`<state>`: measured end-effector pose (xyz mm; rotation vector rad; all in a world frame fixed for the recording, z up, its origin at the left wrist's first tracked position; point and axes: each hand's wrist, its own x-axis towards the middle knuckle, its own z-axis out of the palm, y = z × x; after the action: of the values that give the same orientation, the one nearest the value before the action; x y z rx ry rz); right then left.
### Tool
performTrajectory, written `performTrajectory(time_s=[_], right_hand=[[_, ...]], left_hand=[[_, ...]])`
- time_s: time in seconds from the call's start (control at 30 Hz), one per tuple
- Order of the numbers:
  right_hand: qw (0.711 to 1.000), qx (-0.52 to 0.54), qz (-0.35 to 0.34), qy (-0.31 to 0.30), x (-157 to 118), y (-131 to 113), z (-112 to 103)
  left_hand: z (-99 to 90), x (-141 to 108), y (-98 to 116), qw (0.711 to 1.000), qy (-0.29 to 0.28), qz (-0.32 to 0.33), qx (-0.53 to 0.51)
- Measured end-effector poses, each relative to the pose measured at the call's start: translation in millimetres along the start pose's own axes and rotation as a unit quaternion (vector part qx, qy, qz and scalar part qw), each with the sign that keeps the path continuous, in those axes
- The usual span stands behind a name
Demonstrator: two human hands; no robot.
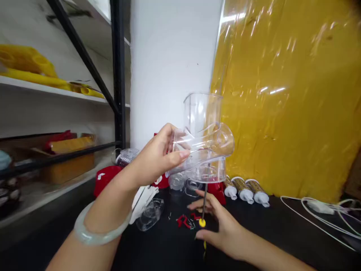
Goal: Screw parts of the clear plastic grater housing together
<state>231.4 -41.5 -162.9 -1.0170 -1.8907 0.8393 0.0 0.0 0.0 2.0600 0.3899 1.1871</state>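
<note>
Item 1: clear plastic housing (pixel 204 145), a transparent moulded piece with an upright square chute on top and a rounded barrel lying sideways beneath it. I hold it raised above the bench (pixel 282 233), in front of the white wall (pixel 172 67). My left hand (pixel 156 158) grips its left end, thumb along the near side and fingers curled behind; a pale bangle (pixel 98 231) sits on that wrist.

Item 2: screwdriver (pixel 203 205), thin metal shaft standing upright, yellow collar near my fingers. Its tip points up into the underside of the housing. My right hand (pixel 218 224) is closed loosely around the handle low over the bench, forefinger stretched forward.

Item 3: small red parts (pixel 184 221), scattered on the dark bench just left of the screwdriver.

Item 4: further clear plastic pieces (pixel 150 214), lying on the bench below my left wrist.

Item 5: three corn-style lamp bulbs (pixel 245 190) with white bases, lying side by side against the yellow sheet (pixel 290 94).

Item 6: white cables (pixel 324 218), trailing at the right.

Item 7: shelving (pixel 56 90) at left, carrying yellow mouldings.
</note>
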Motion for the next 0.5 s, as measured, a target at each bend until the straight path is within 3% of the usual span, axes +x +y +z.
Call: performTrajectory(time_s=[0.13, 0.33, 0.5], right_hand=[[1.000, 0.016, 0.014, -0.017, 5, 9, 4], [0.998, -0.010, 0.045, 0.032, 9, 23, 4], [0.999, 0.021, 0.007, -0.037, 2, 5, -9]], left_hand=[[0.2, 2, 0, 1.000, 0.004, -0.009, 0.012], [-0.5, 2, -1, 1.000, 0.009, -0.028, 0.011], [-0.4, 2, -1, 1.000, 0.004, -0.022, 0.016]])
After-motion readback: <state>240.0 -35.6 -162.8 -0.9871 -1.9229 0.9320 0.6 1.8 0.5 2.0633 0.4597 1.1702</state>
